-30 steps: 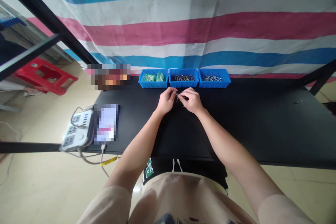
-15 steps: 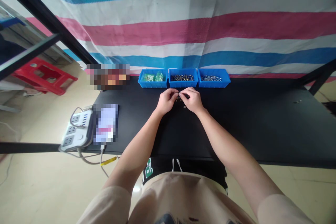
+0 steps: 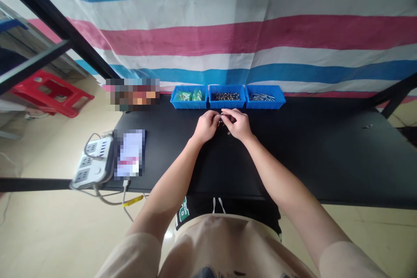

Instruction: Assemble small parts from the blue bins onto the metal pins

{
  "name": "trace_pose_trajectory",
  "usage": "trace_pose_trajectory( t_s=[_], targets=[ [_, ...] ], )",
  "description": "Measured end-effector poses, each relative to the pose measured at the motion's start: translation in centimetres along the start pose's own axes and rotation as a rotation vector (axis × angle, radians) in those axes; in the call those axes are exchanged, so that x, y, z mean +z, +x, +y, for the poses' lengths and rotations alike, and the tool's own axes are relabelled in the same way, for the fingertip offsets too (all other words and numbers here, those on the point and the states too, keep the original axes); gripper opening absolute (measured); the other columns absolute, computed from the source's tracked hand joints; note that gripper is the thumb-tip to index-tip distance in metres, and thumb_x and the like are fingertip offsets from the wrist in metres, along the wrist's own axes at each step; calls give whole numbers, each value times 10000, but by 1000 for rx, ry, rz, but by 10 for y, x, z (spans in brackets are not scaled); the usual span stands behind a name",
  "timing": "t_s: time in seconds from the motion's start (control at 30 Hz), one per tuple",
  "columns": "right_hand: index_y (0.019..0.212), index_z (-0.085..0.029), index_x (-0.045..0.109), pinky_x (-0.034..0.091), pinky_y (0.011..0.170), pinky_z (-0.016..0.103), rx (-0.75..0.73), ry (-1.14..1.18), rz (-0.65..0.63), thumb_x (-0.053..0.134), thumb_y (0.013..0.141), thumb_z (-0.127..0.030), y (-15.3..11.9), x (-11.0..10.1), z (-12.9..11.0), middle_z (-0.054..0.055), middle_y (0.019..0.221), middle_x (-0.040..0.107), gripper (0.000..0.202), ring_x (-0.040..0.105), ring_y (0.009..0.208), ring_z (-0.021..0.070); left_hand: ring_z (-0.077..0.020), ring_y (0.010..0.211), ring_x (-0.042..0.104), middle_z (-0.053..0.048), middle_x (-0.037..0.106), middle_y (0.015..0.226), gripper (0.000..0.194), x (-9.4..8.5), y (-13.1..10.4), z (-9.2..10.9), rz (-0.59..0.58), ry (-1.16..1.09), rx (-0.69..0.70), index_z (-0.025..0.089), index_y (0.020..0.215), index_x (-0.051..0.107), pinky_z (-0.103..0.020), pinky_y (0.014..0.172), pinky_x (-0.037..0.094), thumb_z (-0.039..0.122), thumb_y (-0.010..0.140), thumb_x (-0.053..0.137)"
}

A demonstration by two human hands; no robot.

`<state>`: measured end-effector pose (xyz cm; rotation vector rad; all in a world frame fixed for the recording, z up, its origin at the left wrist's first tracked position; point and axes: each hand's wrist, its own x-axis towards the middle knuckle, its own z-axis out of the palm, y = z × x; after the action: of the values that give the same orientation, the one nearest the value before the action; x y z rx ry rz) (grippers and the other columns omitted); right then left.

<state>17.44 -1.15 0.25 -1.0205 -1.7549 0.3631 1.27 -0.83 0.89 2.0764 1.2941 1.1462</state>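
Observation:
My left hand point(image 3: 206, 127) and my right hand point(image 3: 238, 124) meet over the black table, their fingertips pinched close together. Whatever is between the fingers is too small to make out. A few small metal pieces point(image 3: 228, 133) lie on the table just below the fingertips. Behind the hands stand three blue bins in a row: the left bin point(image 3: 189, 104) has green and pale pieces, the middle bin point(image 3: 227, 104) has small dark and brassy parts, and the right bin point(image 3: 266, 104) has thin silver pins.
On the table's left are a white power strip point(image 3: 94, 163) with cables and a pixelated flat device point(image 3: 130, 152). Another blurred item point(image 3: 133, 95) sits at the back left. Small bits point(image 3: 367, 126) lie far right. A red stool point(image 3: 54, 93) stands on the floor.
The fingers of my right hand have spread and shifted slightly at the fingertips. The whole view has moved a little; the bins and table items stay in place.

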Motion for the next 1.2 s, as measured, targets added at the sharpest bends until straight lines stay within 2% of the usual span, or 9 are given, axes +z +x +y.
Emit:
trace_pose_trajectory(
  t_s=[0.2, 0.5, 0.67, 0.8, 0.9, 1.03, 1.2],
  targets=[
    [1125, -225, 695, 544, 902, 445, -119, 21, -120, 553, 897, -376, 0, -5, -2, 79, 1091, 723, 308, 641, 1013, 242, -174, 814, 629, -64, 681, 890, 169, 1, 1, -4, 85, 30, -13, 180, 886, 618, -298, 768, 500, 318, 917, 527],
    [1187, -192, 667, 518, 945, 466, -188, -26, -180, 568, 875, -371, 2, -11, 0, 91, 1154, 702, 374, 612, 1061, 253, -176, 807, 636, -69, 688, 889, 172, -1, 0, -2, 69, 82, 22, 174, 894, 648, -294, 763, 497, 308, 915, 544],
    [1315, -192, 577, 456, 1005, 496, -164, -161, -164, 551, 877, -394, 3, -10, 2, 100, 1286, 632, 482, 555, 1156, 287, -156, 741, 611, -60, 670, 881, 228, 1, 0, -1, 123, 86, -11, 172, 1011, 651, -282, 714, 490, 357, 895, 584],
    [1449, -181, 406, 402, 1004, 535, -79, -349, -106, 558, 867, -445, 2, -6, 10, 136, 1473, 451, 658, 455, 1253, 353, -147, 715, 593, -47, 659, 853, 262, 1, 0, -2, 158, 86, -19, 167, 1060, 634, -278, 694, 482, 360, 889, 589],
    [1487, -179, 317, 400, 953, 553, 5, -445, -34, 558, 859, -481, 2, -4, 18, 165, 1531, 348, 737, 437, 1229, 387, -140, 691, 579, -41, 649, 831, 233, 1, -1, -1, 164, 88, -18, 170, 1032, 638, -273, 681, 478, 346, 896, 569],
    [1478, -193, 319, 409, 904, 560, 72, -486, 24, 540, 860, -518, 2, -3, 27, 172, 1538, 329, 733, 441, 1155, 388, -135, 673, 565, -38, 635, 820, 204, 2, -2, -1, 150, 102, -9, 169, 1006, 639, -267, 666, 470, 317, 893, 557],
    [1447, -175, 361, 417, 886, 581, 129, -454, -36, 557, 832, -556, 3, -4, 29, 179, 1548, 301, 749, 414, 1132, 398, -135, 675, 560, -33, 632, 825, 220, 4, -2, -5, 120, 99, -3, 169, 1065, 616, -273, 681, 477, 259, 874, 557]
  ],
)
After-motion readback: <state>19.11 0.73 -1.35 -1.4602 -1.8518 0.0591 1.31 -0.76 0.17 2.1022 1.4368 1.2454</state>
